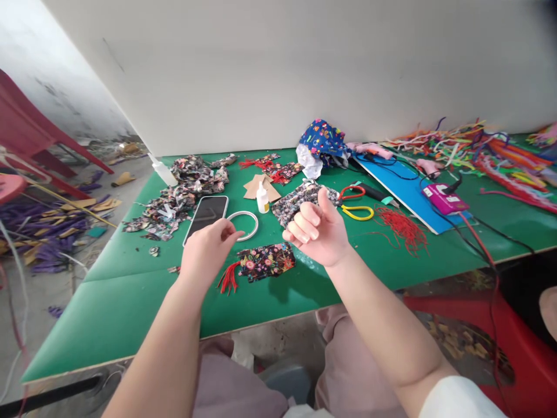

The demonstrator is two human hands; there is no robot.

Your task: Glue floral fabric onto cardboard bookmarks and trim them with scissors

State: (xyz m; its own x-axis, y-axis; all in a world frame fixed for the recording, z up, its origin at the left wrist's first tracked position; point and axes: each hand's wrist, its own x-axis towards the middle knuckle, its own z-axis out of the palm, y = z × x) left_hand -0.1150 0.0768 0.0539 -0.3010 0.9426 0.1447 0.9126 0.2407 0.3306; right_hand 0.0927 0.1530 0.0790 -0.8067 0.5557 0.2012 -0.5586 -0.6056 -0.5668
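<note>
Left hand [208, 241] at white ring [256, 224]; we cannot tell if fingers clamp it. Right hand [319, 229]: fingers curled, thumb apart.

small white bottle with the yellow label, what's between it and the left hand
In the head view, the white ring lies between the left hand and the small white bottle; whether the fingers touch it is unclear.

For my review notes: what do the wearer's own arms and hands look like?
Both the left hand and right hand are bare, with no gloves, rings or watch showing. A white sleeve ends near the right elbow; no sleeve shows on the left forearm.
</note>
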